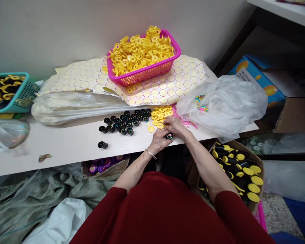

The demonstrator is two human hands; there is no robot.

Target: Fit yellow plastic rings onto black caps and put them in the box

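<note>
Left hand grips one small black tube at the tabletop front edge, open end up, coloured beads visible inside. Right hand sits just above it, fingers drawn together at the edge of the loose pile of yellow caps; whether it already pinches a cap, cannot tell. So that tube reads as filled but uncapped. Left of the hands: cluster of black tubes, all open, no yellow caps on; one stray tube lies apart nearer the front edge. Judging by that, roughly two dozen are left to cap. Finished side: cardboard box below the tabletop at the person's right holds many black tubes with yellow caps on, well filled. Supply is not a constraint: pink basket at the back is heaped with more yellow caps, resting on sheets of round stickers. Clear plastic bag at right shows a few coloured beads. Teal basket at far left holds more black and yellow parts, state unclear. Call it mid-batch: a good share boxed, the tabletop cluster outstanding.
</note>
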